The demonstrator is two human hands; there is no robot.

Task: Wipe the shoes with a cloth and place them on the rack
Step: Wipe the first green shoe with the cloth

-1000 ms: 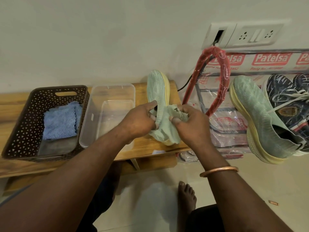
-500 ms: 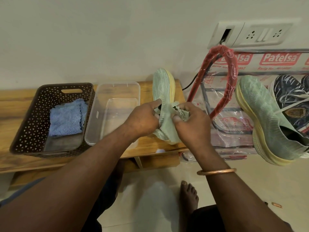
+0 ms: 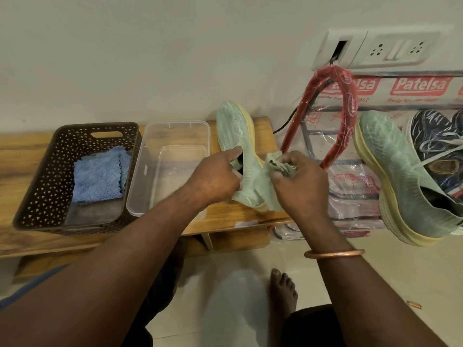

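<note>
- Left hand (image 3: 218, 176) grips the green shoe (image 3: 238, 136) at its collar, fingers curled, thumb at the opening. Same grip as half a second ago.
- Green shoe is held toe-up over the right end of the counter (image 3: 15, 171), yellow sole facing right. Barely shifted across the three frames.
- Right hand (image 3: 298, 181) is closed tight around a crumpled greenish cloth (image 3: 279, 166).
- Change: the cloth wad sat over the knit upper near the collar before. Now it is further right, at the yellow sole edge, and more of the upper shows.
- Meaning, as a judgement: wiping is mid-stroke and passing from upper to sole side. This shoe is not ready for racking yet.
- Second green shoe (image 3: 400, 181) already sits on the rack (image 3: 348, 116), beside a dark blue shoe (image 3: 441, 136), so about half the pair looks done.
- Basket (image 3: 50, 184) with a blue cloth (image 3: 100, 174) and the clear tub (image 3: 170, 159) are on the counter, left of the hands and not touched.
- Hidden: the green shoe's heel is behind both hands, so it is unclear whether it rests on the counter or is lifted.
- Left fingertips are out of sight behind the collar.
- Cannot confirm the cloth actually presses on the sole; it looks touching.
- The rack is wrapped in plastic and cut off at the right edge, so free slots are hard to read. The dark blue shoe is also cropped.
</note>
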